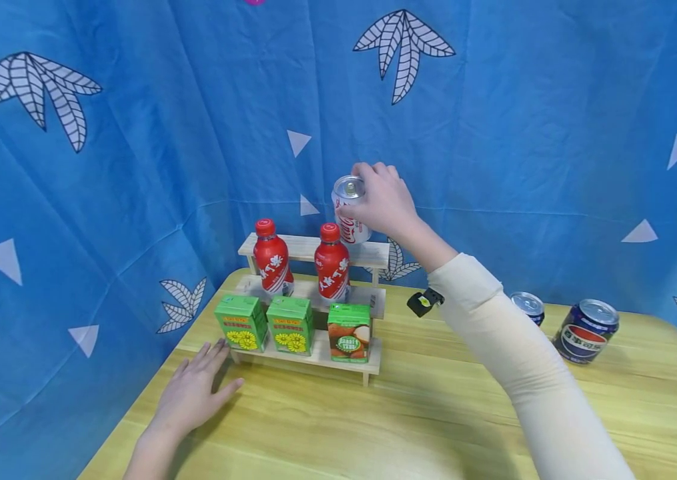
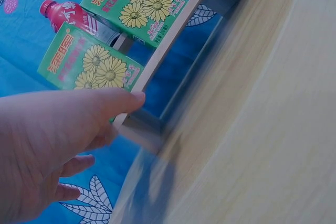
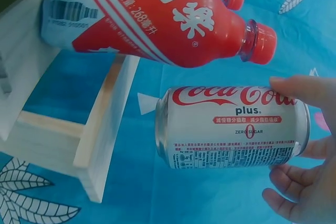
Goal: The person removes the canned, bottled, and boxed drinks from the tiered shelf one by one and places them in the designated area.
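My right hand (image 1: pixel 383 200) grips a white Coca-Cola Plus can (image 3: pixel 236 124) near its top, between thumb and fingers. The can is upright just above the top tier of a wooden step rack (image 1: pixel 308 248); a gap shows below its base in the right wrist view. Two red drink bottles (image 1: pixel 271 260) stand on the middle tier. On the bottom tier are two green chrysanthemum drink cartons (image 1: pixel 290 327) and a green-and-brown carton (image 1: pixel 349 333). Beside the rack's front left corner is my left hand (image 1: pixel 194 393), fingers extended, its thumb (image 2: pixel 123 100) near the shelf end.
Two dark blue cans stand to the right of the rack: a Pepsi can (image 1: pixel 584 333) and another can (image 1: pixel 528 305) partly behind my right sleeve. A blue patterned curtain (image 1: pixel 524 133) hangs behind and left of the wooden table (image 1: pixel 422 400). A black strap device (image 1: pixel 425 302) sits at my right wrist.
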Available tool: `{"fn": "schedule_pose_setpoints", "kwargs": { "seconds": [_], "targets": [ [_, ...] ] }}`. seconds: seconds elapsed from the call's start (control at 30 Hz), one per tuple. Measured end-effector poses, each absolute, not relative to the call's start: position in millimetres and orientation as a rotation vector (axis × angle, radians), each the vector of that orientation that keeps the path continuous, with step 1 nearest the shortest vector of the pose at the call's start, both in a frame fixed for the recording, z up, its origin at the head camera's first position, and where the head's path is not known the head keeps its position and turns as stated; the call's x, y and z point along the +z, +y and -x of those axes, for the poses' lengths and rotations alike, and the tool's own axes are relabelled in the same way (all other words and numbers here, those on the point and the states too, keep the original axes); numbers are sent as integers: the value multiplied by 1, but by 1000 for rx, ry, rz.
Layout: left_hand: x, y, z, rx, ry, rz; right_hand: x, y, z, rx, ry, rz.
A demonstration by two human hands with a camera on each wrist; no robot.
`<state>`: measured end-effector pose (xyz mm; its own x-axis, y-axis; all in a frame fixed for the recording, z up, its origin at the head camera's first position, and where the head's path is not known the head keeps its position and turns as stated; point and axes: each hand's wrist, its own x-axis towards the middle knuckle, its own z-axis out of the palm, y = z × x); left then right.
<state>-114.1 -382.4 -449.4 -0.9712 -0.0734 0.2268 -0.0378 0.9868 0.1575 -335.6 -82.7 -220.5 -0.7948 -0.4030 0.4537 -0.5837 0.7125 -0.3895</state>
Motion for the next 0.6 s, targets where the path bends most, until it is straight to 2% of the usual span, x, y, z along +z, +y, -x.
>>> {"fn": "schedule_pose_setpoints", "kwargs": {
  "seconds": [0.6],
  "targets": [
    [-446, -383, 113, -232, -2910, -83, -229, -33, 331, 804, -2571, -736]
  ]
}}
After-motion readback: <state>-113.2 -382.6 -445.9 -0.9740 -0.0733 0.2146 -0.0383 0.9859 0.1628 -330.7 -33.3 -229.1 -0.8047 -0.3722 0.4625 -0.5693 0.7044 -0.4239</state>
